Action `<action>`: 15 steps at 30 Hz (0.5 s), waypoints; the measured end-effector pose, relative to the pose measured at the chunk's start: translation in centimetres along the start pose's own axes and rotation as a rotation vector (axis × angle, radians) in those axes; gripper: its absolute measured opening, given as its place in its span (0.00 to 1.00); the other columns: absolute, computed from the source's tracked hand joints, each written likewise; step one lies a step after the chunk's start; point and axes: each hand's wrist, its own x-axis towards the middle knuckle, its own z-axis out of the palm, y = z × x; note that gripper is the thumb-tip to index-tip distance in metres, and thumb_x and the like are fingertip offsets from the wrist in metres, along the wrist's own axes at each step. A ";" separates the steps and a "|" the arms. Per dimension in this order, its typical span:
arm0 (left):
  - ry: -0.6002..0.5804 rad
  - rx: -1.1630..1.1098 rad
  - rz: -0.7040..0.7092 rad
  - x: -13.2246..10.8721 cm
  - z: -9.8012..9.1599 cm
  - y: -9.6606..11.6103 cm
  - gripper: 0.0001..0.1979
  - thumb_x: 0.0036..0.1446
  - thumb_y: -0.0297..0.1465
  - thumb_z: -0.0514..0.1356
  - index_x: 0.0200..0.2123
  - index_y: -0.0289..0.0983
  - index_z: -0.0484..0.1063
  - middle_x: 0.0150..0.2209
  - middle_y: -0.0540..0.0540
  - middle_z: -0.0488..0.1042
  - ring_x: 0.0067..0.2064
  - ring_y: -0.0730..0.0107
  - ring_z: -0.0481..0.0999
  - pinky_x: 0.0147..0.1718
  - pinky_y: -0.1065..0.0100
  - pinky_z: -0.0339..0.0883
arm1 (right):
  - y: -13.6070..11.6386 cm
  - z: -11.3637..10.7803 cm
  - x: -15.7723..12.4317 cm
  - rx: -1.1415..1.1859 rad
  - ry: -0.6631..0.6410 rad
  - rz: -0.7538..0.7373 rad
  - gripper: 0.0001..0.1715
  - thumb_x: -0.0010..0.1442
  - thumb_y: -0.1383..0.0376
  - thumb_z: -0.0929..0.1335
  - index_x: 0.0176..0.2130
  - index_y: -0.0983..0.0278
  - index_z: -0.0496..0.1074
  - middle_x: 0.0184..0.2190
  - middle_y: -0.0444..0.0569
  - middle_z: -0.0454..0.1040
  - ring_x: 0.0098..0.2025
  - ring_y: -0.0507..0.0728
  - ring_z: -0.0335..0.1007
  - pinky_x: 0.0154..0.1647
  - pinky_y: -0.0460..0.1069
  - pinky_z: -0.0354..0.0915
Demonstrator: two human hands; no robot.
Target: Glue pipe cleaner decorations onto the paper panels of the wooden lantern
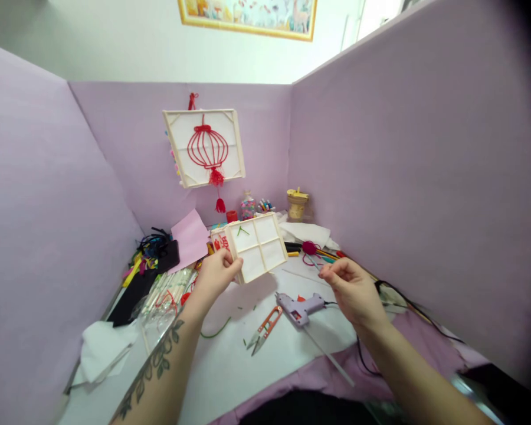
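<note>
My left hand (216, 273) grips a small white lantern box (257, 245) with pale wooden frames, held up above the table by its lower left corner. A tiny green bit lies on the box's top left pane. To the right, my right hand (351, 286) is closed in a pinch, fingertips pointing toward the box; what it pinches is too small to make out. The two hands are a short gap apart. A purple hot glue gun (301, 307) lies on the white table sheet (230, 366) just below them.
Orange thread snips (264, 327) lie left of the glue gun, with a green wire (216, 332) nearby. A finished lantern panel (205, 147) hangs on the back wall. Sticks in a clear bag (166, 298), a pink paper (189, 237), jars and pens crowd the back. Purple partitions enclose the desk.
</note>
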 end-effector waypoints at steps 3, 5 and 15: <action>-0.005 -0.022 -0.045 0.1 -0.2 0.3 0.14 0.51 0.42 0.59 0.24 0.39 0.61 0.19 0.52 0.73 0.23 0.67 0.76 0.24 0.71 0.63 | 0.1 -1.5 -0.7 0.028 0.080 0.021 0.20 0.40 0.60 0.80 0.23 0.62 0.68 0.22 0.43 0.73 0.27 0.52 0.68 0.31 0.47 0.64; -0.005 -0.027 -0.070 0.1 -0.4 0.5 0.14 0.50 0.42 0.59 0.23 0.39 0.61 0.19 0.53 0.72 0.23 0.68 0.76 0.23 0.71 0.63 | 0.3 -2.0 -0.9 0.034 0.114 0.045 0.21 0.38 0.59 0.80 0.24 0.62 0.67 0.22 0.43 0.73 0.26 0.52 0.68 0.29 0.47 0.64; -0.017 -0.067 -0.096 0.0 -0.4 1.0 0.15 0.48 0.44 0.59 0.23 0.40 0.61 0.16 0.53 0.71 0.20 0.68 0.73 0.21 0.71 0.61 | 1.6 -1.8 -1.1 -0.046 0.102 0.067 0.18 0.43 0.58 0.78 0.30 0.59 0.70 0.24 0.44 0.73 0.25 0.53 0.68 0.26 0.48 0.65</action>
